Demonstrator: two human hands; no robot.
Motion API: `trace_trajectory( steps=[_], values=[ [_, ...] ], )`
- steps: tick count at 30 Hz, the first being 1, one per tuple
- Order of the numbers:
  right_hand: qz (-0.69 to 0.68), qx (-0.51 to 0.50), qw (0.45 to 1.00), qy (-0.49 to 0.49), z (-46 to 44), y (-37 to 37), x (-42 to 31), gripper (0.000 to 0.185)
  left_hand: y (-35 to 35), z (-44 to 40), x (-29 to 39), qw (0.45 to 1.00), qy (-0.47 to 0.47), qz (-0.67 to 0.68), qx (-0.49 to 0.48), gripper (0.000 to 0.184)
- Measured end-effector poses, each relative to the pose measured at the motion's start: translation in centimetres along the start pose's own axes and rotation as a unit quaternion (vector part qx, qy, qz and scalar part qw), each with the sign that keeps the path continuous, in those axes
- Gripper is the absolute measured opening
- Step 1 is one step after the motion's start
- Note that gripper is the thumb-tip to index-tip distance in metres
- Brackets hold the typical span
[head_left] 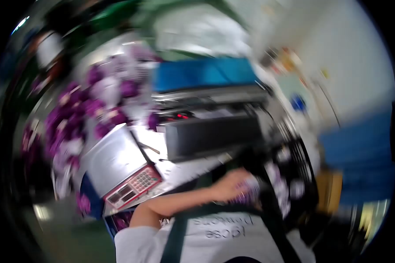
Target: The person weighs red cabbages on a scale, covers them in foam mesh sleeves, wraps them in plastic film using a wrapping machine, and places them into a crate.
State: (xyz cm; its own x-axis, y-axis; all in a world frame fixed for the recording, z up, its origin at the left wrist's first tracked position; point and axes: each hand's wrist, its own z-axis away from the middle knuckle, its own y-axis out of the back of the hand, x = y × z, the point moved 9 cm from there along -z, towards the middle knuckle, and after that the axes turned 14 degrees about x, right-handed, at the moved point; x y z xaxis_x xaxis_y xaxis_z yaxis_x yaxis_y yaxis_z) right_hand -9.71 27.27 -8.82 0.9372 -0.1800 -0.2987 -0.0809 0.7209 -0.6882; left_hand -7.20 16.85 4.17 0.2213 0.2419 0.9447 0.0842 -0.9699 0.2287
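My left hand (235, 185) reaches across my chest to the right, its fingers closed round a small purple-and-white bundle (250, 189). Motion blur hides the bundle's details. Just right of it is a black basket (309, 168) holding similar pale and purple bundles (278, 186). My right hand does not show. Left of my left hand, a scale (114, 162) with a metal plate and a red-edged keypad stands on the table (184, 171).
Many purple and white bundles (70, 116) are heaped at the left. A long dark machine (213, 136) with red lit digits stands ahead, a blue panel (206, 74) behind it. A cardboard box (329, 190) is at the right.
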Motion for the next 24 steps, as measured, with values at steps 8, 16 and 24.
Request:
trace_trajectory(
  steps=[8, 16, 24],
  values=[
    [-0.181, 0.062, 0.972, 0.133, 7.8, 12.4, -4.7, 0.053, -12.3, -3.4, -0.6, 0.988, 0.135, 0.058, -0.055, 0.079],
    [-0.348, 0.234, 0.866, 0.271, 16.3, 38.6, -12.7, 0.063, -20.6, -3.5, -3.2, 0.947, 0.246, 0.012, -0.206, 0.039],
    [-0.2, -0.046, 0.897, 0.39, 13.4, 43.5, -14.4, 0.05, -16.0, -7.8, 1.9, 0.984, 0.108, -0.05, -0.131, 0.042]
  ],
)
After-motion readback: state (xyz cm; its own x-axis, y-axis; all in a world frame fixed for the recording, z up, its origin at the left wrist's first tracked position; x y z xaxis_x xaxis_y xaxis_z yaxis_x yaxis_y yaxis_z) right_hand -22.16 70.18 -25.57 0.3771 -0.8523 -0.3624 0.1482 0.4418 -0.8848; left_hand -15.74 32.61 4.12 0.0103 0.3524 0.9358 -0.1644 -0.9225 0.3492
